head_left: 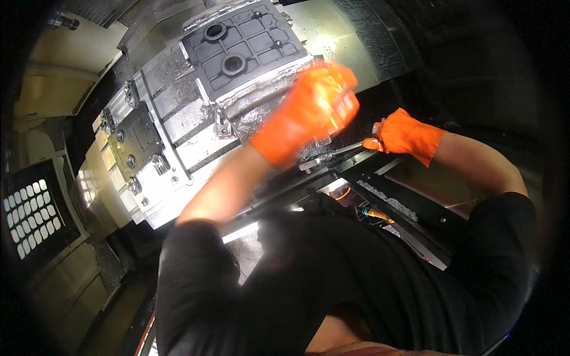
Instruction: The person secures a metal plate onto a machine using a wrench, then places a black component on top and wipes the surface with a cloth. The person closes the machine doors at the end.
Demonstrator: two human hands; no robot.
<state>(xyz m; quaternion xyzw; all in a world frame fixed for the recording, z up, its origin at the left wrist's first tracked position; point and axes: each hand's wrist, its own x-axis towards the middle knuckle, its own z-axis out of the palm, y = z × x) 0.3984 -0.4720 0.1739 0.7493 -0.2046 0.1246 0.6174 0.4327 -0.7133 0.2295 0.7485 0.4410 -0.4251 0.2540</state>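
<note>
My left hand, in an orange rubber glove, is raised beside the near right corner of a dark grey cast plate with two round ports. Motion blurs its fingers, and whether it holds anything cannot be made out. Lower and further right, my right hand, also gloved in orange, is closed round the end of a slim metal tool. The tool's shaft points left to a wider end near the fixture's lower edge; its exact kind does not show.
A metal fixture bed carries the cast plate, with small clamps around it. To the left sits a second, smaller dark part. Below my hands runs a dark machine ledge with metal chips and an orange corrugated hose.
</note>
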